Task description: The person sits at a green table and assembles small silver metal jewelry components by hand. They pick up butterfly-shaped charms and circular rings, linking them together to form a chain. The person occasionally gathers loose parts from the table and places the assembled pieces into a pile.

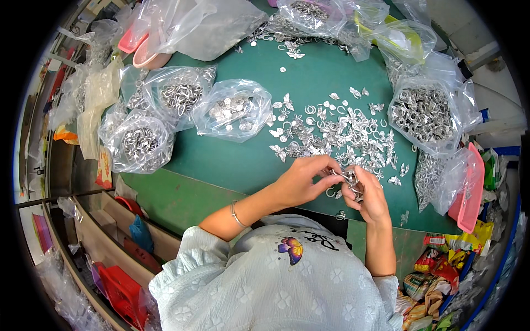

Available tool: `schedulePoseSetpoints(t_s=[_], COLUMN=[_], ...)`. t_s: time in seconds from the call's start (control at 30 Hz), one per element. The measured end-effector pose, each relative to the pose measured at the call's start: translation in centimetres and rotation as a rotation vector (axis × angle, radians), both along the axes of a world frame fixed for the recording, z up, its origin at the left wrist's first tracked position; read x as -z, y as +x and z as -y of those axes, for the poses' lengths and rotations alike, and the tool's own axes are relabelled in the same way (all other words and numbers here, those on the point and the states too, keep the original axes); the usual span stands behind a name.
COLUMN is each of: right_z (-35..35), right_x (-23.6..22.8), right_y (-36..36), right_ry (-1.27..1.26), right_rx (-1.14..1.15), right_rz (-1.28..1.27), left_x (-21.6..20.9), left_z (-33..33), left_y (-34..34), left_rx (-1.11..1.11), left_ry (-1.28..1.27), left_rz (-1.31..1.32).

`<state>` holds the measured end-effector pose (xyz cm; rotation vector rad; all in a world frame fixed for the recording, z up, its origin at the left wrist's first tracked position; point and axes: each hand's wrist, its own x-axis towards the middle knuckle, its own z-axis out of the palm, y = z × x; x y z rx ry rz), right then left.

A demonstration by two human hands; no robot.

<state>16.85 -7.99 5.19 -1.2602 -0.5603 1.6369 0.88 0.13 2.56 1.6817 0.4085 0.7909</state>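
Observation:
Close to the table's near edge, my two hands meet over a few small silver metal pieces [352, 186], which look like rings. My left hand [310, 175] is closed in a pinch, thumb and forefinger on the edge of one piece. Curled around several of the pieces is my right hand [368, 197], its fingers partly hiding them. Just beyond both hands spreads a loose pile of silver metal parts [337, 132], with ring, round and bee- or moth-like winged shapes. A single silver piece [340, 215] lies at the table's edge below my hands.
Clear bags of silver rings [181, 94] and flat silver discs [232, 110] stand at left on the green table [232, 160]. Another open bag of rings [425, 113] is at right, beside a pink tray [469, 190]. Large plastic bags [215, 27] lie at the back.

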Motion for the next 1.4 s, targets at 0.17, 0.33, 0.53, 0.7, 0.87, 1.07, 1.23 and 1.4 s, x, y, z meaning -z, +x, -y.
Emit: schedulePoseSetpoints(t_s=[0.17, 0.33, 0.53, 0.7, 0.87, 1.07, 1.23, 1.4], right_z=[-0.1, -0.4, -0.3, -0.4, -0.6, -0.5, 0.0, 0.2], right_x=[0.0, -0.5, 0.4, 0.1, 0.1, 0.2, 1.2, 0.8], right_y=[0.3, 0.2, 0.3, 0.2, 0.1, 0.0, 0.0, -0.2], right_ry=[0.048, -0.045, -0.043, -0.059, -0.08, -0.052, 0.051, 0.076], right_rx=[-0.032, -0.052, 0.02, -0.015, -0.015, -0.003, -0.064, -0.054], right_rz=[0.171, 0.241, 0.224, 0.202, 0.216, 0.221, 0.203, 0.269], left_x=[1.0, 1.5, 0.5, 0.6, 1.1, 0.7, 1.2, 2.3], left_z=[-0.1, -0.2, 0.4, 1.1, 0.9, 1.0, 0.8, 0.4], left_y=[0.2, 0.3, 0.2, 0.0, 0.4, 0.4, 0.4, 0.4], left_rx=[0.138, 0.328, 0.24, 0.039, -0.207, -0.119, -0.028, -0.092], left_ry=[-0.295, -0.903, -0.675, -0.291, 0.388, 0.117, 0.268, 0.286], left_rz=[0.071, 0.254, 0.171, -0.002, 0.001, 0.007, 0.019, 0.186])
